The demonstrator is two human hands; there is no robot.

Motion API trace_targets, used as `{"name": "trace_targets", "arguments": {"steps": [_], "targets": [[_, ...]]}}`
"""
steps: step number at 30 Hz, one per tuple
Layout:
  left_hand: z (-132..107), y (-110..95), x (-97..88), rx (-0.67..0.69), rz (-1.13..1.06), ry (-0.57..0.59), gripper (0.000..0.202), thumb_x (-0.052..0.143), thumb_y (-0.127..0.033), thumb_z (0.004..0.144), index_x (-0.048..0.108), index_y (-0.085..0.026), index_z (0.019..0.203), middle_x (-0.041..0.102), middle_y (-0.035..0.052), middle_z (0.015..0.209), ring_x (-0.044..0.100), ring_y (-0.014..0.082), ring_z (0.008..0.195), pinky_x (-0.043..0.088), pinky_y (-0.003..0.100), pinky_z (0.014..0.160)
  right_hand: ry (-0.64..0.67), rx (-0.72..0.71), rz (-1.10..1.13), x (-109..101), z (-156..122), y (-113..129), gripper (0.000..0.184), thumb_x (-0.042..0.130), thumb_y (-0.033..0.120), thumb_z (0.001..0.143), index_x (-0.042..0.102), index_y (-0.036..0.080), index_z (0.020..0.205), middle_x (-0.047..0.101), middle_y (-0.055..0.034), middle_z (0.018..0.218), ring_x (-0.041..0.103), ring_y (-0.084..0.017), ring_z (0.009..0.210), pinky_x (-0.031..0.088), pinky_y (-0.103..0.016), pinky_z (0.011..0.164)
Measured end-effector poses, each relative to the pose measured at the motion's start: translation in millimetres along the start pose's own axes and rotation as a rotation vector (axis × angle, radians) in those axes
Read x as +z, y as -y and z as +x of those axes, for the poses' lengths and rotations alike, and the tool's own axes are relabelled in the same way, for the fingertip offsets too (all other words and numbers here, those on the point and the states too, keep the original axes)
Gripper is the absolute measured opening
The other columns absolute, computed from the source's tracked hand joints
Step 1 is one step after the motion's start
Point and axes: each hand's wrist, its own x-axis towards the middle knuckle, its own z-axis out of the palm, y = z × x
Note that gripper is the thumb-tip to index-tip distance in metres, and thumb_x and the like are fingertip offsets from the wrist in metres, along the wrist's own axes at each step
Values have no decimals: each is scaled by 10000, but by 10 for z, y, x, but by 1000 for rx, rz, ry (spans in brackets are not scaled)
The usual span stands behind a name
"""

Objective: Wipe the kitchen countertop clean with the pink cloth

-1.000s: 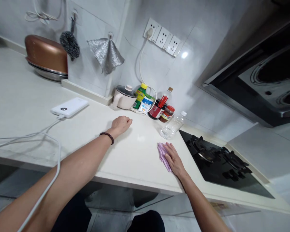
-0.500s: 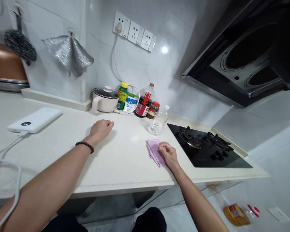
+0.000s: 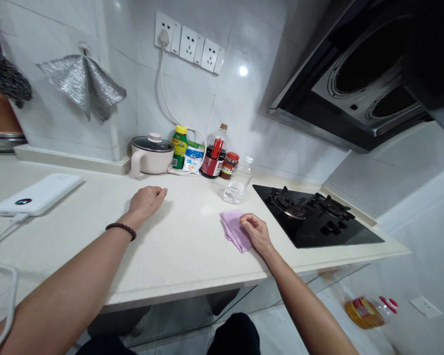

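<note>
Curling at the right edge of the lilac cloth (image 3: 232,229), the right hand (image 3: 258,233) had its thumb and fingertips drawn close together; whether they pinched fabric could not be told; the cloth spread left from them, the bottle (image 3: 235,187) stood beyond, and the hob (image 3: 307,231) edge ran to their right; a wide stretch of counter (image 3: 185,241) separated them from the left hand (image 3: 147,202), its fingers folded together, the pot (image 3: 157,161) standing beyond its knuckles.

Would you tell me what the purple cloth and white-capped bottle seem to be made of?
Cloth: probably matt fabric, given its soft folds and lack of shine. Bottle: likely glossy plastic, being see-through with highlights, though glass is possible.
</note>
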Motion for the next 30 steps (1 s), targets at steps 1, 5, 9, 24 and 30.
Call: {"name": "trace_targets", "arguments": {"steps": [1, 5, 9, 24, 30], "targets": [[-1, 0, -3, 0, -3, 2, 440, 366, -475, 883, 661, -221, 679, 714, 94, 766, 624, 244, 732, 317, 307, 577, 1, -1, 2, -3, 2, -2, 196, 726, 417, 839, 706, 222, 832, 651, -9, 847, 576, -162, 795, 454, -297, 775], [-13, -11, -22, -4, -19, 5, 428, 376, -477, 885, 634, -222, 658, 713, 87, 766, 622, 237, 732, 315, 302, 573, -11, -2, 13, -11, 8, -6, 173, 739, 400, 831, 716, 229, 827, 659, -9, 848, 581, -165, 814, 450, -301, 794], [-23, -17, -25, -10, -28, -2, 412, 388, -466, 882, 614, -223, 639, 703, 85, 746, 619, 235, 724, 311, 301, 572, -26, 12, 41, -5, 9, -3, 159, 748, 391, 817, 722, 234, 818, 672, -12, 848, 590, -172, 832, 453, -306, 810], [-12, -10, 0, 22, -7, -22, 451, 364, -476, 900, 661, -224, 673, 719, 95, 773, 643, 249, 762, 328, 312, 588, 80, 168, 335, -24, 45, 21, 338, 756, 548, 800, 614, 242, 821, 642, -22, 850, 598, -196, 892, 482, -362, 911], [-27, -29, -32, 18, -10, -2, 449, 378, -459, 913, 706, -221, 719, 743, 94, 787, 665, 253, 778, 371, 306, 596, 99, 169, 292, -44, 73, 47, 433, 677, 659, 818, 523, 255, 787, 562, -18, 760, 608, -221, 855, 512, -444, 950]]}}
